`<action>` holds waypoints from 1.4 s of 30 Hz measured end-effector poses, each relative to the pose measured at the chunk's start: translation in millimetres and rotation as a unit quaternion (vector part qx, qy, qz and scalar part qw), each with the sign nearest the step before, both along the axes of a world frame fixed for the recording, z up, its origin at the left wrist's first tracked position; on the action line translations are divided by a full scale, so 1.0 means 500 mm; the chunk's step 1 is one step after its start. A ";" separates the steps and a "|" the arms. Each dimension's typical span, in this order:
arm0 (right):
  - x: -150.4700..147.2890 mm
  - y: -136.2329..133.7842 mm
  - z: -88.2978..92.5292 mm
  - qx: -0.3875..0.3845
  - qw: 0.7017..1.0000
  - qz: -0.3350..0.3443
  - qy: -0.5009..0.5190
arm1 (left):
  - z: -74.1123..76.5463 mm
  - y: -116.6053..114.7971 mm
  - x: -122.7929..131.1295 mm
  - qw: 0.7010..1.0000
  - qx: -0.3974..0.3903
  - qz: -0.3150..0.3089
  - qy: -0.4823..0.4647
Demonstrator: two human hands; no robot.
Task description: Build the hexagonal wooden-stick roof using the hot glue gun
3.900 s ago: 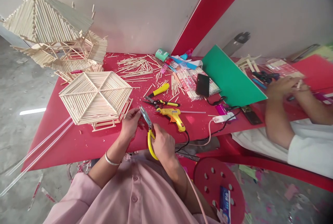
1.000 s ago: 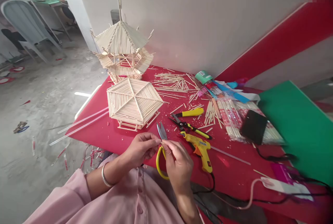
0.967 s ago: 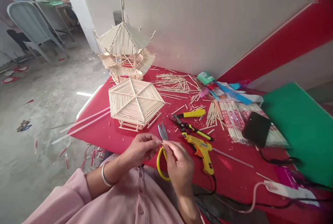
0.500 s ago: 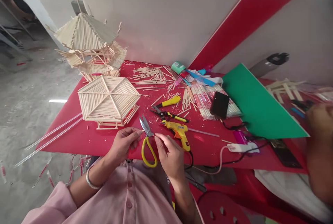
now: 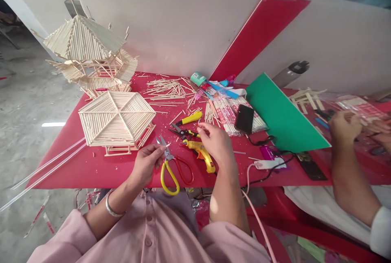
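A short piece of thin wooden stick (image 5: 168, 145) is pinched between the thumb and fingers of my left hand (image 5: 148, 159). Just beside that hand, scissors (image 5: 167, 156) with one yellow and one red handle lie at the table's front edge, blades parted. My right hand (image 5: 218, 144) is empty over the yellow glue gun (image 5: 203, 152), hiding part of it, thumb and forefinger slightly apart. Near its fingertips are black-and-yellow pliers (image 5: 184, 133) and a yellow-handled cutter (image 5: 191, 118). A hexagonal stick panel (image 5: 117, 113) on a small frame stands left of my hands.
A tiered stick pavilion (image 5: 84, 41) stands at the back left. Loose sticks (image 5: 171, 88), packs of sticks (image 5: 226, 112), a phone (image 5: 244, 119) and a leaning green board (image 5: 281, 116) occupy the back and right. Cables cross the front right. A co-worker's hands (image 5: 345, 126) work at far right.
My right hand has left the scissors and moved right and forward over the glue gun, uncovering the red handle. My left hand still pinches the small stick. The view has shifted right.
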State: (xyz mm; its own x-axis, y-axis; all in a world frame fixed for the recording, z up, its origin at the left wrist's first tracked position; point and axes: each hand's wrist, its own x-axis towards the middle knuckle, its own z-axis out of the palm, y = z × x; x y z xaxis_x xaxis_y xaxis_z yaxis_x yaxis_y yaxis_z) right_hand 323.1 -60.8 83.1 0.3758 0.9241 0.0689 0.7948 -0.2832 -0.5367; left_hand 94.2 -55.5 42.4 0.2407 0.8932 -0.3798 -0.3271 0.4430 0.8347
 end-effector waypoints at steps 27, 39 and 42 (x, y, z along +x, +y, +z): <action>-0.030 -0.163 -0.185 0.000 0.990 -0.136 -0.022 | -0.032 -0.033 -0.021 0.999 -0.022 -0.012 0.020; -0.031 -0.169 -0.170 0.049 0.982 -0.095 -0.157 | -0.041 -0.032 -0.027 0.999 -0.026 -0.009 0.021; -0.073 -0.175 -0.145 0.148 0.964 -0.083 -0.204 | -0.041 -0.030 -0.029 0.999 -0.025 -0.007 0.021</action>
State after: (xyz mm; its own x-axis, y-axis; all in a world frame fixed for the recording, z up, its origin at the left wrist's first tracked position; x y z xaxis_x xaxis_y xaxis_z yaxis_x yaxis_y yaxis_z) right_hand 286.8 -148.1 10.6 0.4033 0.7704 0.4937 0.9135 -0.3079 -0.2658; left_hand 79.7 -70.5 21.9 0.2351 0.8698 -0.4338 -0.2861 0.4885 0.8243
